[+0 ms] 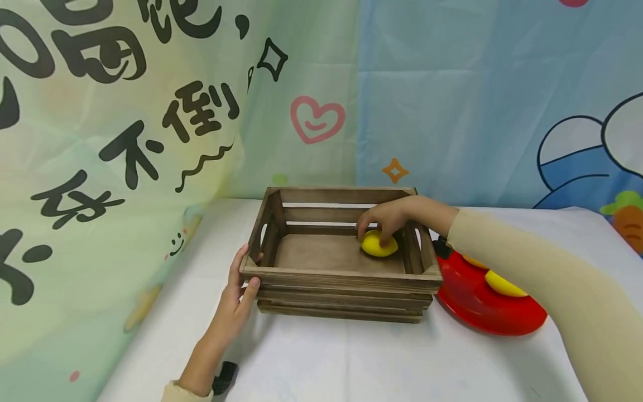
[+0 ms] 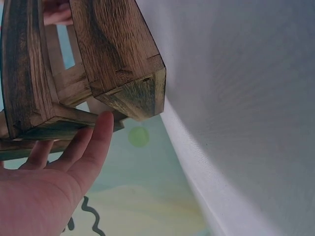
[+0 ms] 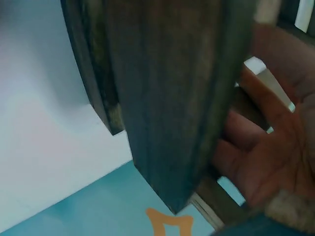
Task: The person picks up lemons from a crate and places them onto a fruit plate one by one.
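A slatted wooden crate (image 1: 339,282) stands on the white-covered table, its inside facing up. My left hand (image 1: 238,296) grips its left end, the thumb at the front corner and the other fingers along the side. The left wrist view shows those fingers (image 2: 96,147) against the end slats. Over the right part of the crate, my right hand (image 1: 387,216) reaches in and holds a yellow lemon (image 1: 378,247) from above, low inside near the right end wall. In the right wrist view, slats partly cover the right hand (image 3: 275,152), and the lemon is hidden.
Right of the crate is a red plate (image 1: 489,318) bearing a yellow fruit (image 1: 504,285) and an orange-coloured one, both partly covered by the right sleeve (image 1: 532,268). A printed cloth backdrop (image 1: 427,100) hangs behind and to the left of the table (image 1: 321,357).
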`<action>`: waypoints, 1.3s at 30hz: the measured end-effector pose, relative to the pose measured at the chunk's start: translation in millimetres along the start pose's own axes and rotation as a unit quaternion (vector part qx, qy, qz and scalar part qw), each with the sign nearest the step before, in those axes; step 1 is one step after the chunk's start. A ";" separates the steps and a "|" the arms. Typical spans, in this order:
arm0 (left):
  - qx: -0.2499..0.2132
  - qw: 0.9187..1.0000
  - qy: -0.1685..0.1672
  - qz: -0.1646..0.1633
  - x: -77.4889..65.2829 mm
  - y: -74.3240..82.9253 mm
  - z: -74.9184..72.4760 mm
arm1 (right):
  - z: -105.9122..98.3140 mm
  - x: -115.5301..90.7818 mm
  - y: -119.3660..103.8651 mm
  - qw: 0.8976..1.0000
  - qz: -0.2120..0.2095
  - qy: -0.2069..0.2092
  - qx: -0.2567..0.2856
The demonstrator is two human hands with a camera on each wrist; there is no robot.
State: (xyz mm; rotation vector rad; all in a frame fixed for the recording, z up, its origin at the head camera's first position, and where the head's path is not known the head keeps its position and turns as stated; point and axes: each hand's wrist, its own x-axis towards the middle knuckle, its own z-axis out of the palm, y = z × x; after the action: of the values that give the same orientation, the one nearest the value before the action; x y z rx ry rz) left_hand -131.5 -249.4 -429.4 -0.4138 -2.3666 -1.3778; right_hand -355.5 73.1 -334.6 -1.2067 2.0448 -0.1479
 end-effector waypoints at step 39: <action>0.001 1.000 0.001 -0.006 0.1 -0.2 -0.5 | 6.8 6.8 -5.2 0.999 -0.023 -0.043 0.005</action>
State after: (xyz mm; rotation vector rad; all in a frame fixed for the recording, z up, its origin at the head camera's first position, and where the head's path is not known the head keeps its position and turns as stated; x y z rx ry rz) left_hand -131.6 -249.9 -429.2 -0.3979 -2.3714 -1.3802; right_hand -349.4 66.6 -340.8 -1.2346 1.9407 -0.1252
